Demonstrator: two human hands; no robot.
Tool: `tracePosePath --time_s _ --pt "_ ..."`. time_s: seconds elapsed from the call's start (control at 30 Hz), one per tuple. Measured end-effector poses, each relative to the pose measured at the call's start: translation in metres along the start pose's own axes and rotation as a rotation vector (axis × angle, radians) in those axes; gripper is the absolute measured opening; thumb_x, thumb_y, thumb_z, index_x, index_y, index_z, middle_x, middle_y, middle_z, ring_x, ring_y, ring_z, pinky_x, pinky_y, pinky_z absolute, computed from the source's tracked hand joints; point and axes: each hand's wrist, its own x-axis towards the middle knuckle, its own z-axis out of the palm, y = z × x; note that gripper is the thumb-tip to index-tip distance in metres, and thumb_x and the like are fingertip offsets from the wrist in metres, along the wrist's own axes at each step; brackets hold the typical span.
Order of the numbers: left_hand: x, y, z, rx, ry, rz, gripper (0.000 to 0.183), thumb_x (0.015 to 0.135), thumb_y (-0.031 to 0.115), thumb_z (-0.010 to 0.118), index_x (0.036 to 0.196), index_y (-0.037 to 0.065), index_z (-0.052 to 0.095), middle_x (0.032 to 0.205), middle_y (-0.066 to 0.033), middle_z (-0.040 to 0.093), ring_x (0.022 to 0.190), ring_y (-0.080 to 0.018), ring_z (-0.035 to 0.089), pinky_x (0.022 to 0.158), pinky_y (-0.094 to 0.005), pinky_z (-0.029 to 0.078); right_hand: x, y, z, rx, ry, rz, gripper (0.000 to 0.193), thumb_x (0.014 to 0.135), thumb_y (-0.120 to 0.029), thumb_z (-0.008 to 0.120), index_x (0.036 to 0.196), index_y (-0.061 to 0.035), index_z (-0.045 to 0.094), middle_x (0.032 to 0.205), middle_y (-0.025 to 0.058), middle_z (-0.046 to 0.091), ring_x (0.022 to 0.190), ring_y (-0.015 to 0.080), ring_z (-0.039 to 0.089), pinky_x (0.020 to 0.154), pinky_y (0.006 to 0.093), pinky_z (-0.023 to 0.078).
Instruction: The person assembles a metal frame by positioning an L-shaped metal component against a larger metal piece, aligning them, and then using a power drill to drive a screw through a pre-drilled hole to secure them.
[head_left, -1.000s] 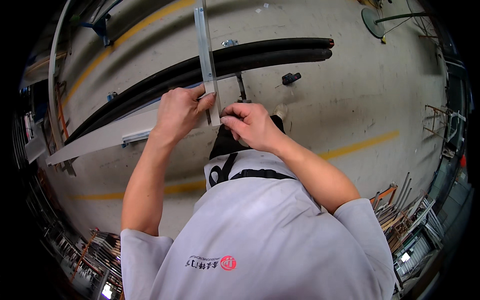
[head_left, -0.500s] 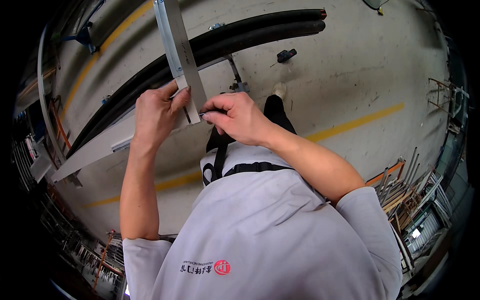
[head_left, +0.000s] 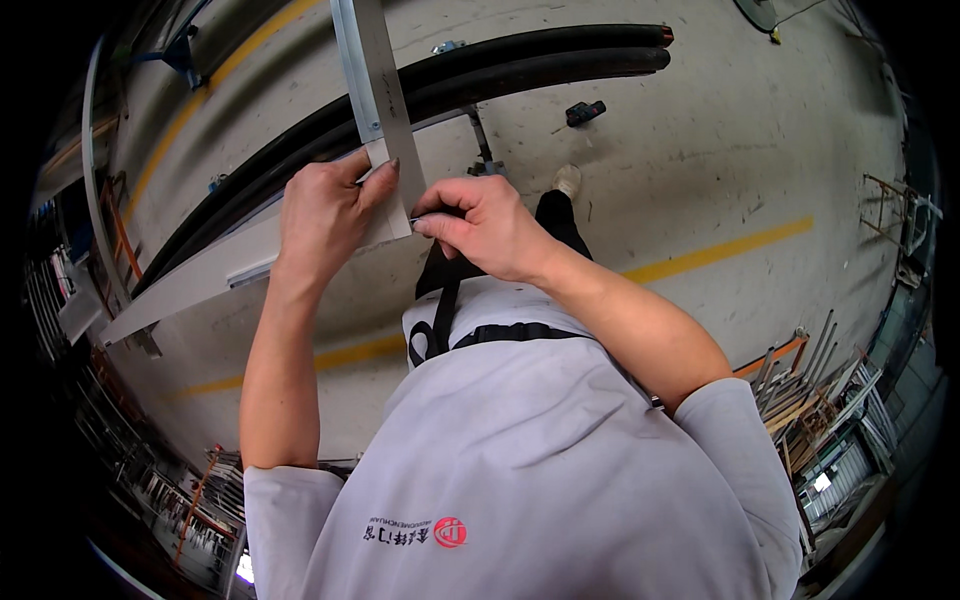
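Note:
Two pale metal profiles meet at a corner in front of me: one profile [head_left: 393, 105] runs away from me, the other profile [head_left: 195, 275] runs off to the left. My left hand [head_left: 325, 215] is closed over the joint, its thumb pressing on the top face and its fingers around the inner side. At the outer right edge of that corner, my right hand [head_left: 490, 228] is pinched, thumb against forefinger. A thin sliver shows at those fingertips, too small to name.
Two black padded bars [head_left: 540, 62] on a stand pass beneath the profiles. A black power tool [head_left: 585, 113] lies on the floor beyond my shoe [head_left: 568, 180]. Racks of long stock [head_left: 815, 400] stand at the right, with more shelving at the lower left.
The corner and both hands sit slightly higher and further right in view. A dark slit by my left thumb no longer shows. Both hands keep their grips.

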Motion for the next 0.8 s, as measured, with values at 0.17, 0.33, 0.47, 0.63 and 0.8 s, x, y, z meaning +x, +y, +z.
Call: tracePosePath --time_s 0.17,0.33,0.47,0.63,0.8 --pt "0.005 0.002 0.005 0.072 0.036 -0.021 0.035 0.088 0.039 0.068 0.083 0.005 0.073 0.065 -0.019 0.063 0.062 -0.0383 0.062 0.062 -0.042 0.051 0.006 0.01 -0.004 -0.423 0.079 -0.521 0.009 0.088 -0.005 0.069 0.095 -0.0009 0.067 0.08 0.0119 0.065 0.068 0.0278 0.061 0.061 0.0358 0.049" --pt "0.008 0.009 0.008 0.238 0.085 -0.104 0.051 0.077 0.045 0.064 0.059 -0.003 0.06 0.058 -0.0239 0.056 0.059 -0.0439 0.058 0.06 -0.0471 0.05 0.007 0.017 -0.003 -0.493 0.093 -0.585 0.008 0.087 -0.007 0.07 0.092 -0.0021 0.065 0.084 0.0139 0.063 0.073 0.0359 0.059 0.063 0.0419 0.048" --pt "0.008 0.011 0.009 0.233 0.11 -0.078 0.049 0.077 0.042 0.063 0.058 -0.003 0.059 0.057 -0.0241 0.055 0.057 -0.0438 0.057 0.059 -0.0472 0.049 0.004 0.015 0.0 -0.557 0.105 -0.612 0.009 0.088 -0.007 0.068 0.094 -0.0025 0.063 0.087 0.0144 0.061 0.075 0.0374 0.06 0.064 0.044 0.049" --pt "0.008 0.01 0.008 0.246 0.074 -0.108 0.045 0.081 0.039 0.062 0.067 -0.003 0.064 0.059 -0.0244 0.054 0.061 -0.044 0.056 0.062 -0.0464 0.047 0.002 0.012 0.003 -0.596 0.101 -0.573 0.01 0.088 -0.008 0.066 0.096 -0.0032 0.062 0.088 0.0159 0.061 0.079 0.0401 0.061 0.068 0.0465 0.05" --pt "0.001 -0.008 0.002 0.038 0.075 0.01 0.038 0.081 0.028 0.06 0.064 -0.006 0.058 0.058 -0.0219 0.054 0.054 -0.0391 0.052 0.057 -0.042 0.047 0.004 0.017 0.007 -0.32 0.077 -0.381 0.013 0.091 -0.01 0.063 0.097 0.001 0.059 0.109 0.016 0.056 0.093 0.0317 0.057 0.083 0.0381 0.049"
